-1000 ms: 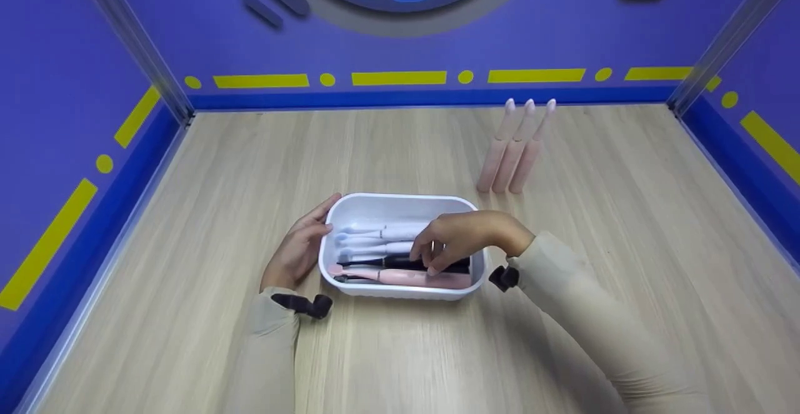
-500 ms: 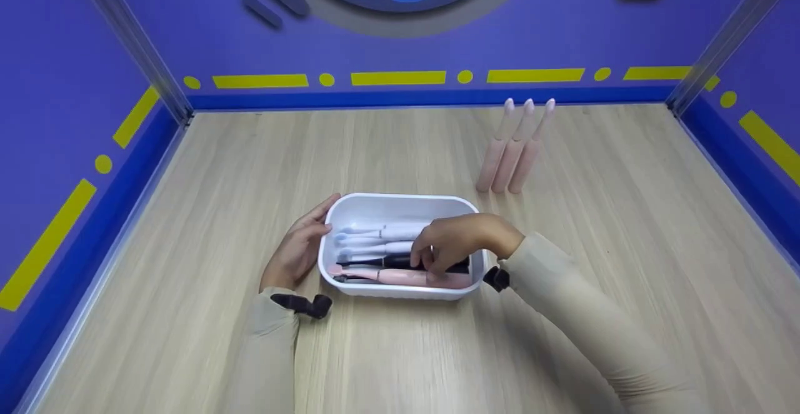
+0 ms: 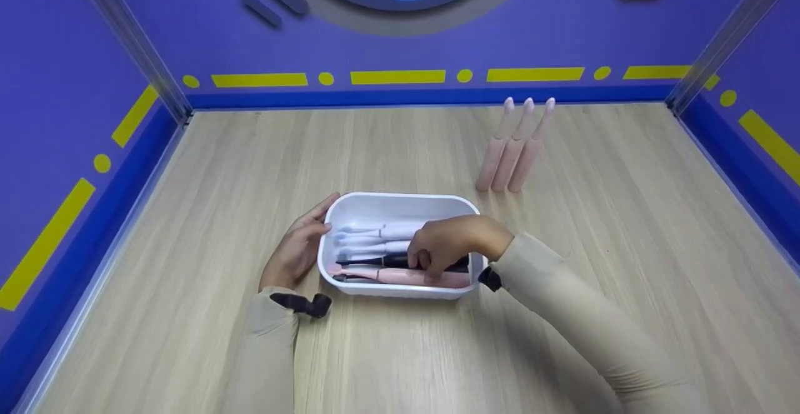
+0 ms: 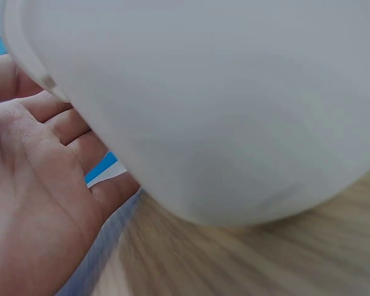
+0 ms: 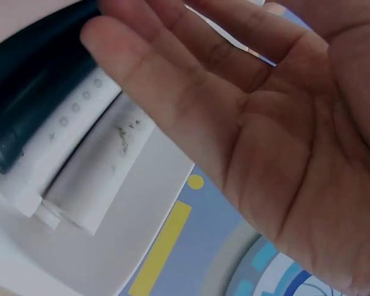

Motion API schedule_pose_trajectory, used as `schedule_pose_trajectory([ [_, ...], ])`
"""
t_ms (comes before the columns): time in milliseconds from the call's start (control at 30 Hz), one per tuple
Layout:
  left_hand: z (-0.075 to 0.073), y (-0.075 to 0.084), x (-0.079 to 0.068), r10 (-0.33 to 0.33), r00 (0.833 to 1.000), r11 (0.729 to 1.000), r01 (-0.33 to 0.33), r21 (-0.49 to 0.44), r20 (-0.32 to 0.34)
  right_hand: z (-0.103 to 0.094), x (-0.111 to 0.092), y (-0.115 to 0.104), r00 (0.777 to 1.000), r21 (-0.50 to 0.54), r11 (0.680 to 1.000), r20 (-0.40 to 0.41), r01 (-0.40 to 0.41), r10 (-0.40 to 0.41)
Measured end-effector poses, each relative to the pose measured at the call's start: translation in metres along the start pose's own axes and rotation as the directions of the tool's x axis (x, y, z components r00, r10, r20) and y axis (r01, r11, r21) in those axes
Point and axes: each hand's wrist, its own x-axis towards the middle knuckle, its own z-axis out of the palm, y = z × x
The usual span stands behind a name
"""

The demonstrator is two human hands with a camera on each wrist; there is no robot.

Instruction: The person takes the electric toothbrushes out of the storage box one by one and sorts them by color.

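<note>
A white box holds several electric toothbrushes lying lengthwise: white toothbrushes at the back, a black toothbrush in the middle, and a pink toothbrush near the front wall. My left hand holds the box by its left end, thumb at the rim and fingers along the outer wall. My right hand reaches inside from the right, fingers pointing down, thumb against the pink handle. In the right wrist view its fingers pass over the dark handle; some fingertips are hidden, so a pinch cannot be confirmed.
Behind the box to the right, three pink electric toothbrushes stand upright in a row on the wooden table. Blue-purple panels with yellow marks border the table at the back and sides.
My right hand and forearm have shifted slightly left and lower into the box, with the thumb now overlapping the pink handle. The left hand, box and standing toothbrushes stay put.
</note>
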Motion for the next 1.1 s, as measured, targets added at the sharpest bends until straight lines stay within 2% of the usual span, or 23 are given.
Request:
schedule_pose_trajectory([
  [167, 0.0011, 0.0002, -0.0004, 0.000, 1.000, 1.000, 0.000, -0.008, -0.012, 0.0012, 0.0024, -0.0027, 1.000, -0.021, 1.000, -0.004, -0.018, 0.018],
  [400, -0.0001, -0.0002, 0.0007, 0.004, 1.000, 1.000, -0.004, 0.006, 0.011, 0.0021, 0.0044, -0.0057, 0.999, -0.002, 0.999, -0.006, -0.034, 0.034],
  [633, -0.0013, -0.0001, 0.0008, 0.011, 1.000, 1.000, -0.012, 0.002, 0.021, 0.0021, 0.0069, -0.0072, 1.000, -0.004, 1.000, -0.011, -0.005, 0.005],
  [1100, 0.0000, -0.0006, 0.0004, 0.014, 1.000, 1.000, -0.014, -0.004, 0.018, 0.0030, 0.0071, -0.0080, 1.000, -0.020, 1.000, -0.029, 0.003, -0.003],
])
